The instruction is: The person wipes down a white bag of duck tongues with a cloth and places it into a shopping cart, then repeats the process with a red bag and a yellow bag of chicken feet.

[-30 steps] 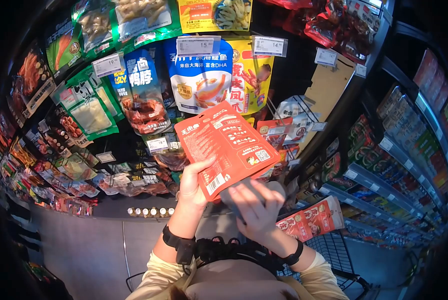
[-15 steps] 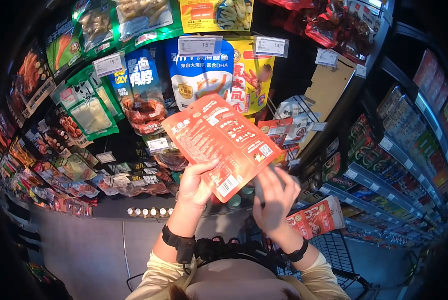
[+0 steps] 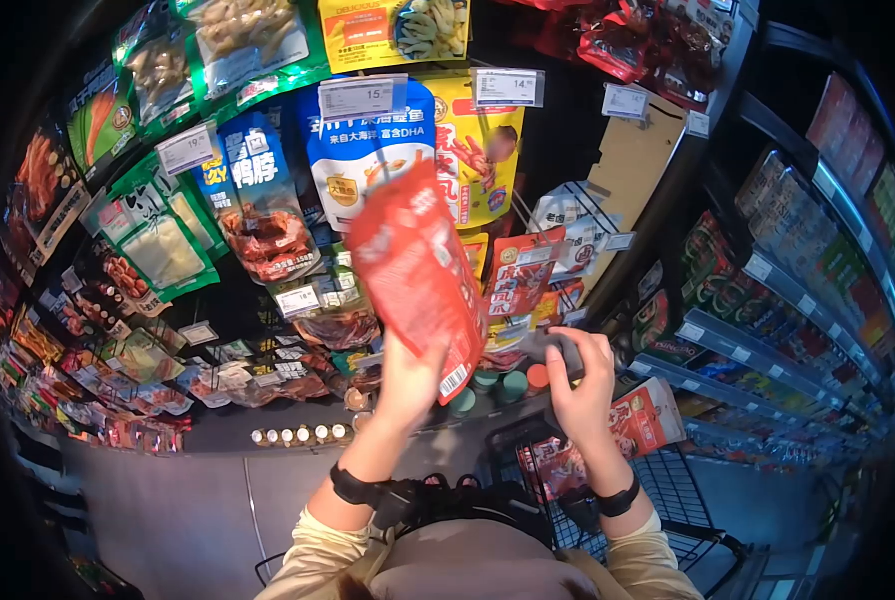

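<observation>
Left hand (image 3: 415, 375): gripping the red packet (image 3: 408, 262) low; we're holding it tilted before the hanging bags (image 3: 258, 205).
Right hand (image 3: 586, 392): curling, near right; we can't tell its grip.
Red packet: any move is calling for steadiness.

Single view, head-worn camera, no second view to share anything with. Looks forward and steeply down from above the person's torso (image 3: 478, 560). Wide fisheye, dark rounded edges, shelves bend at the sides. Forearms enter from the bottom; both hands near mid-frame, close to the lens. Hanging packets (image 3: 368, 150) face it across the top, side shelves (image 3: 768, 330) at right, floor (image 3: 178, 500) and cart (image 3: 678, 490) below.
</observation>
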`<action>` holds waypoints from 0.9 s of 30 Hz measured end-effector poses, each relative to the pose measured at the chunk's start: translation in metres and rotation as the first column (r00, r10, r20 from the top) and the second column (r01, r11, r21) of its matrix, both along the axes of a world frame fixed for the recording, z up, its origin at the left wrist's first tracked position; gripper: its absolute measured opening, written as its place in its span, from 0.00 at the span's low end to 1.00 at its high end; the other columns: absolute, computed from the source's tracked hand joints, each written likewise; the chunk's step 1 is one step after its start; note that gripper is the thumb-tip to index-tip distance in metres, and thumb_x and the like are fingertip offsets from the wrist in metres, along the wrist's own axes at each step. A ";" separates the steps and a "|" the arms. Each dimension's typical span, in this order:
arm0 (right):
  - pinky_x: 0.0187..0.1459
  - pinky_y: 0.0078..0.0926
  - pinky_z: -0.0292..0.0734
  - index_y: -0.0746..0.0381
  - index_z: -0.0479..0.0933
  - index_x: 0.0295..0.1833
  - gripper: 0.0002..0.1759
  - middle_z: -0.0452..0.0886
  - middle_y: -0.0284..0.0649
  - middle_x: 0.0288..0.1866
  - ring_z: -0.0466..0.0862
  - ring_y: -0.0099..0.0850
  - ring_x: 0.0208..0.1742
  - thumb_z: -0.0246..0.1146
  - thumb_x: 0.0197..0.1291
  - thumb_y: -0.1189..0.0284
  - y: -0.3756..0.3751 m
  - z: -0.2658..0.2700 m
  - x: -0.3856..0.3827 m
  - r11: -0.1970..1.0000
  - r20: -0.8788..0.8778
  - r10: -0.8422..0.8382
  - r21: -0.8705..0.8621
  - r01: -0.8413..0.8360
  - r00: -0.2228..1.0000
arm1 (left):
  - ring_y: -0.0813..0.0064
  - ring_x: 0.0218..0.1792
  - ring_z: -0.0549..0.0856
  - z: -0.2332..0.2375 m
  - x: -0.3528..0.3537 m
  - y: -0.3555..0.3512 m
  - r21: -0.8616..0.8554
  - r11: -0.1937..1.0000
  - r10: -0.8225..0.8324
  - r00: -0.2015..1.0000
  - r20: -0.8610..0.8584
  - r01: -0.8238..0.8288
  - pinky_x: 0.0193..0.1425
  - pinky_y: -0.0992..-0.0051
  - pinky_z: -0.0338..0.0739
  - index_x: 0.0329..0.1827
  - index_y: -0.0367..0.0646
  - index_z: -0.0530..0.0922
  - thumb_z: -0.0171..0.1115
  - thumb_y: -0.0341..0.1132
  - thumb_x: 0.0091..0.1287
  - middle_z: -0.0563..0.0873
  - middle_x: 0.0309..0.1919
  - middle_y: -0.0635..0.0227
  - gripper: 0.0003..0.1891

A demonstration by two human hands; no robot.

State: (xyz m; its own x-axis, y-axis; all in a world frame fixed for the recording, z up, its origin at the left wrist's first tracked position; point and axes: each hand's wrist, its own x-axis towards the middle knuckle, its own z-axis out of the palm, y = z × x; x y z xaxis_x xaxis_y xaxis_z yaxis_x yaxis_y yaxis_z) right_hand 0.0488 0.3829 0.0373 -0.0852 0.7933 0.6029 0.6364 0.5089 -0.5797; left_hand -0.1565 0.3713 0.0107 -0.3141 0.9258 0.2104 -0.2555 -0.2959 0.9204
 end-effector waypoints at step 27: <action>0.41 0.29 0.76 0.67 0.82 0.45 0.12 0.86 0.46 0.38 0.83 0.34 0.37 0.65 0.62 0.69 -0.104 -0.207 0.246 0.603 -0.032 -0.699 -0.562 0.566 0.714 | 0.45 0.73 0.59 -0.153 0.158 0.009 -0.142 0.846 -0.299 0.237 -0.924 0.514 0.73 0.51 0.58 0.72 0.45 0.61 0.67 0.33 0.60 0.55 0.75 0.50 0.36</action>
